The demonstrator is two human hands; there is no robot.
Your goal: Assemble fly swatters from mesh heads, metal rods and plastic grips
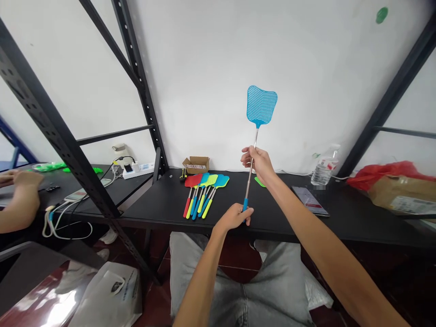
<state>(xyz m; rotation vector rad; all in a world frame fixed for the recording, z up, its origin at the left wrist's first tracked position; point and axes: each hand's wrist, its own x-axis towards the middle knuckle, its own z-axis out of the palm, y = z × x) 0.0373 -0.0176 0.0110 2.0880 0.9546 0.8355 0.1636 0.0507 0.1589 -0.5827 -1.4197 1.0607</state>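
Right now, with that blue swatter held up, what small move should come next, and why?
Perhaps the right hand should push the metal rod down toward the left hand, which grips the blue handle: this rod looks longer than those of the swatters on the table.

White wall (200, 81) — green spot (382, 15) | black perforated post (51, 119) | red tiled floor (235, 261)

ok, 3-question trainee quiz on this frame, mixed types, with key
1. Which hand grips the blue handle of the blue mesh fly swatter with the silver shaft?
2. True or false: that swatter lies flat on the black tabletop.
3. Fill in, from the wearer's view: the open brown cardboard box stands ___ (in front of / behind) the red, blue and yellow-green swatters.

Key: 1. Left hand. 2. False, it's held up. 3. Behind.
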